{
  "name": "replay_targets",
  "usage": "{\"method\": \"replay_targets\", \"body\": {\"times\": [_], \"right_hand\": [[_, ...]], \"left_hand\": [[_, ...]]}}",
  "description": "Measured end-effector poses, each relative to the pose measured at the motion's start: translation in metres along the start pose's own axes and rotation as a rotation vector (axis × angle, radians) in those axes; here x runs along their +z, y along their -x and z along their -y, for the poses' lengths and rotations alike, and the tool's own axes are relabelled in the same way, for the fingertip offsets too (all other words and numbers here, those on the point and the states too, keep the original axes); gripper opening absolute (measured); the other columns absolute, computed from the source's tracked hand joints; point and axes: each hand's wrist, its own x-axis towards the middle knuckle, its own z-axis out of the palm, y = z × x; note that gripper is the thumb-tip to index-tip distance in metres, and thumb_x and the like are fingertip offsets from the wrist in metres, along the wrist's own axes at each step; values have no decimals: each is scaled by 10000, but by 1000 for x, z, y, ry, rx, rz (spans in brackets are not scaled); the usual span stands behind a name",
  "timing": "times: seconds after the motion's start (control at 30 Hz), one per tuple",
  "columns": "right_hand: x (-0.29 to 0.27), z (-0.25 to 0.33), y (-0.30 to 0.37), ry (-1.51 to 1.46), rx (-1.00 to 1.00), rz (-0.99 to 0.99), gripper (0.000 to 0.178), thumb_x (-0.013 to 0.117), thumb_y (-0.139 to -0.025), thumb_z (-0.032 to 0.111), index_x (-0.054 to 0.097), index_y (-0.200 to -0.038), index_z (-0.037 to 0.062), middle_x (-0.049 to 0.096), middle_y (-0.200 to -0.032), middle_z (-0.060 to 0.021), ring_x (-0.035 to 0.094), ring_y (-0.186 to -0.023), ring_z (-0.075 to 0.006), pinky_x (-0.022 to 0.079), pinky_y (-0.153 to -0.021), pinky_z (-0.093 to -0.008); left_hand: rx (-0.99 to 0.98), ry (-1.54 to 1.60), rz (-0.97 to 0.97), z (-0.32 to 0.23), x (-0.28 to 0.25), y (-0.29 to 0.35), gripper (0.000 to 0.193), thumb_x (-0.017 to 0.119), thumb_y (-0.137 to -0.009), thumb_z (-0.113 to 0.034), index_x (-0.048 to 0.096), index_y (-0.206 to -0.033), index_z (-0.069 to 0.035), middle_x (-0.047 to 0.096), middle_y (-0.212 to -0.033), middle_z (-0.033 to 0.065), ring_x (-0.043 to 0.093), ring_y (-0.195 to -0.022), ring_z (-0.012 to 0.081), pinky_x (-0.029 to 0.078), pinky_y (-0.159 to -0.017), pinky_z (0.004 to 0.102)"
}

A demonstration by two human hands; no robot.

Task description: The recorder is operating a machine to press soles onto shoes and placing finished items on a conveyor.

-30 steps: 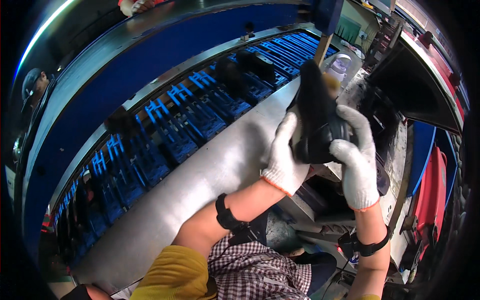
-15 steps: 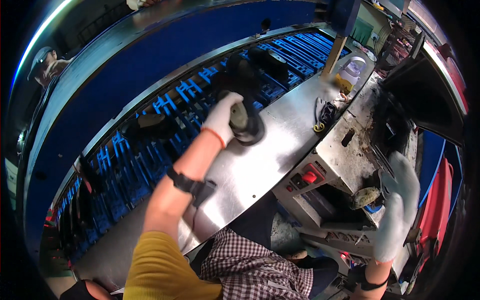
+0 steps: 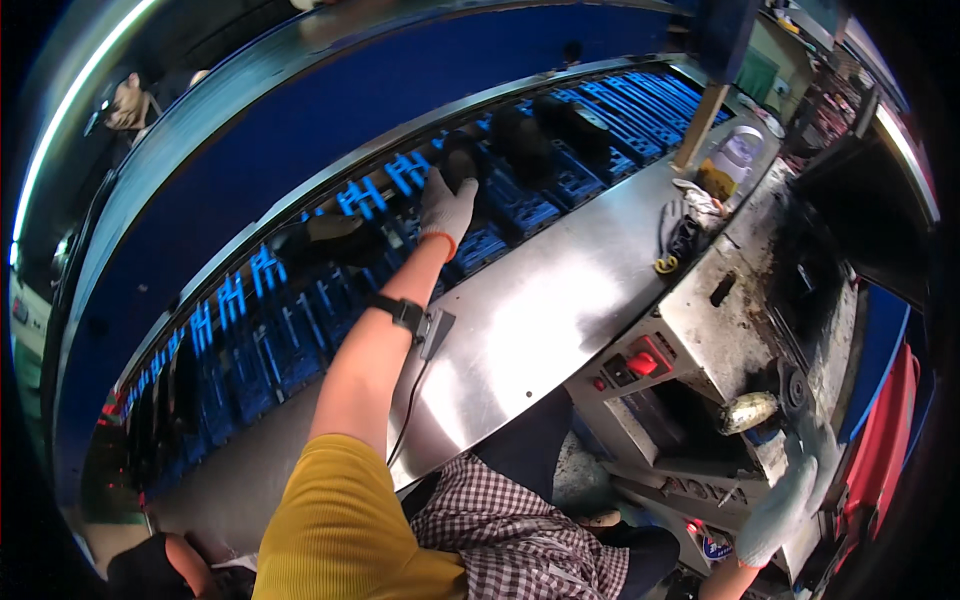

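Note:
My left hand, in a white knitted glove with an orange cuff, reaches over the slatted blue-lit conveyor. Its fingers and thumb are closed round the near end of a dark shoe. Several other dark shoes lie on the slats, one just right of the held one and another with a pale patch to the left. At the lower right my right hand, also gloved, is blurred. Its fingertips are beside a dark part with a round hole and a pale, worn rounded piece; its grip is unclear.
A bare metal ledge runs along the conveyor's near side. At its far right stand a pale-handled jug and a dark item with a yellow loop. A machine with a red switch stands at right. Another person is at far left.
My left hand has moved the shoe from above the metal ledge away onto the conveyor slats. My right hand has drawn lower, toward me. The view has shifted slightly.

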Motion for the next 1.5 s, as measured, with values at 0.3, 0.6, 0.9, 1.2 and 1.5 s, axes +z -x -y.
{"method": "replay_targets", "body": {"times": [0.3,0.6,0.9,1.2,1.5], "right_hand": [[-34,-26,6,-13,108,-60,492,406,-1107,283,467,-1469,-45,563,-1430,-192,553,-1330,-297,435,-1114,-435],[-23,-17,13,-115,108,45,441,426,-1088,234,510,-1425,-38,582,-1369,-173,583,-1262,-277,450,-1069,-416],[29,66,-23,-183,193,490,501,473,-989,97,484,-1463,-63,665,-1277,-173,617,-1200,-239,451,-1078,-368],[96,75,-64,-488,263,952,941,585,-1044,448,79,-1622,-94,172,-1705,-227,164,-1587,-273,166,-1266,-338],[18,30,-170,-1004,696,510,484,589,-973,336,588,-1289,-30,721,-1181,-179,735,-973,-265,602,-900,-378]], "left_hand": [[-749,196,-536,99,-147,-45,1319,853,-747,-567,15,-1644,-86,165,-1668,243,379,-1449,482,392,-1157,610],[-862,664,-560,114,-170,-31,1195,806,-731,-418,121,-1668,-133,419,-1566,221,452,-1415,393,374,-1134,646],[-605,1569,609,-45,-186,130,667,523,-897,-360,485,-1462,-8,629,-1346,241,627,-1207,472,506,-988,724],[-555,1851,1364,-228,-105,211,665,603,-932,-343,489,-1482,12,591,-1423,257,613,-1282,402,469,-1144,554],[221,1157,1082,-324,-45,212,828,435,-1085,-505,70,-1666,-42,244,-1689,227,201,-1586,320,100,-1290,444]]}}
